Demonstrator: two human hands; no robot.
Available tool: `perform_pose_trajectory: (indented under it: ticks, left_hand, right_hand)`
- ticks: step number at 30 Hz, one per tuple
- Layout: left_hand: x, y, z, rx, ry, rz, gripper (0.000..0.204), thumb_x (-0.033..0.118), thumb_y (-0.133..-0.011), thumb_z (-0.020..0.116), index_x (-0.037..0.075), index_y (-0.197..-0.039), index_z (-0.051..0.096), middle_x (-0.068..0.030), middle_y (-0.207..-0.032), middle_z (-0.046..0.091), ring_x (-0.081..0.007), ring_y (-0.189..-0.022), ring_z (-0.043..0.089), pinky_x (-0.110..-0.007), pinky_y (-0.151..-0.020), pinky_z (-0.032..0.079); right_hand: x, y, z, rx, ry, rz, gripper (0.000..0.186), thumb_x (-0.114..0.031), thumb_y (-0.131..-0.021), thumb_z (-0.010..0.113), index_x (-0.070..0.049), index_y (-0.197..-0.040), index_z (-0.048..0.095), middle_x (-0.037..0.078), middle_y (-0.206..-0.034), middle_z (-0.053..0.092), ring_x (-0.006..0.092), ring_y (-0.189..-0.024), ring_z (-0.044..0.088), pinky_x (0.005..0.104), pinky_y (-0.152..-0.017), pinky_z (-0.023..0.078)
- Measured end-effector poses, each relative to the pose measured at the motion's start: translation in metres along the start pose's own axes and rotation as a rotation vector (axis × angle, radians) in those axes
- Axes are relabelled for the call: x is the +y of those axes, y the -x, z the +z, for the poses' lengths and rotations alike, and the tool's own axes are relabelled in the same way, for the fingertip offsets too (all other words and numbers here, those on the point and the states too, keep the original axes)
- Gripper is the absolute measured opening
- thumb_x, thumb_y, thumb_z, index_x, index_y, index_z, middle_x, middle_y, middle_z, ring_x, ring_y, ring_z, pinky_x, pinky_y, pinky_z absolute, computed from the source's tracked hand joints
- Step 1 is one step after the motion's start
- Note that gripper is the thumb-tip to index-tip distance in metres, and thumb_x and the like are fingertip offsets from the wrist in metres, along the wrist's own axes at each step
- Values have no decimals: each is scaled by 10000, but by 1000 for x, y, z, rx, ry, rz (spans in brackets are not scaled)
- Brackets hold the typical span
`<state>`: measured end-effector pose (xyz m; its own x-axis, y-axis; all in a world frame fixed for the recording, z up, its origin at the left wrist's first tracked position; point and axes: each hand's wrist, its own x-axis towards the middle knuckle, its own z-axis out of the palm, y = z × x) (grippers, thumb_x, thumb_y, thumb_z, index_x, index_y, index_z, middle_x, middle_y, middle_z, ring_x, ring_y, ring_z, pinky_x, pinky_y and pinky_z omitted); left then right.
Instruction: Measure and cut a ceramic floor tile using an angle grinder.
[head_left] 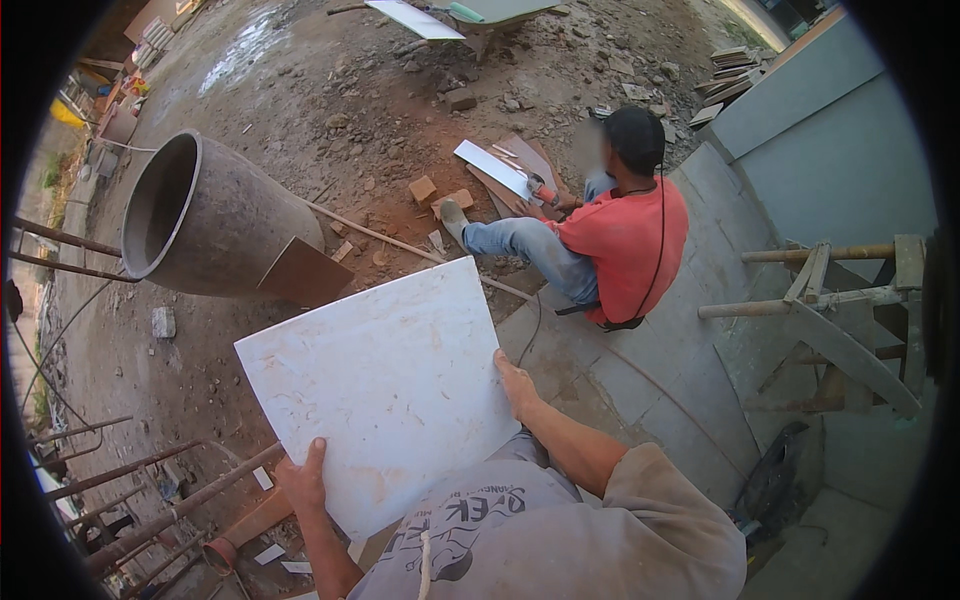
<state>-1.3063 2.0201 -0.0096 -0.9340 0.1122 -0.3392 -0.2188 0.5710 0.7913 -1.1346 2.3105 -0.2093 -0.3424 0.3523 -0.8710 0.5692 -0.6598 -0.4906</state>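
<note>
White tile is btwn both hands, face up: L hand is closed round its lower-left edge, thumb on the face; R hand is clamped on its right edge; undersides of both grips hidden. Beyond: rubble-strewn dirt ground, big grey pot on L, grey paving on R w/ co-worker in red. Tile's flat, approx. square, w/ brownish smudges.

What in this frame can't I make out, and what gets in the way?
All in the head view:
1. Most fingers of the left hand and right hand: behind the white tile.
2. The tile's far side: turned away from the camera.
3. The wheelbarrow: cut off by the top edge.
4. The bottom inside the concrete drum: hidden by its wall and shadow.
5. The exact type of the co-worker's tool: too small.
</note>
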Motion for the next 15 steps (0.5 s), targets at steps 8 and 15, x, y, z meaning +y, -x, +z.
perform_pose_trajectory:
  ticks: [8,15]
  left_hand:
    - [4,3,-2,-9,6,5,428,230,-841,733,-81,-1121,643,-123,-1056,678,-192,-931,624,-324,-856,482]
    - [1,3,-3,18,14,38,417,259,-843,750,-75,-1083,677,-131,-1003,699,-192,-904,635,-327,-832,489]
  right_hand:
    - [-2,9,5,27,49,-44,812,-651,-938,384,72,-1255,572,181,-1185,621,260,-1060,569,369,-927,424]
    - [8,1,7,52,64,-63,844,-669,-929,379,92,-1243,568,191,-1152,623,264,-1023,571,366,-926,421]
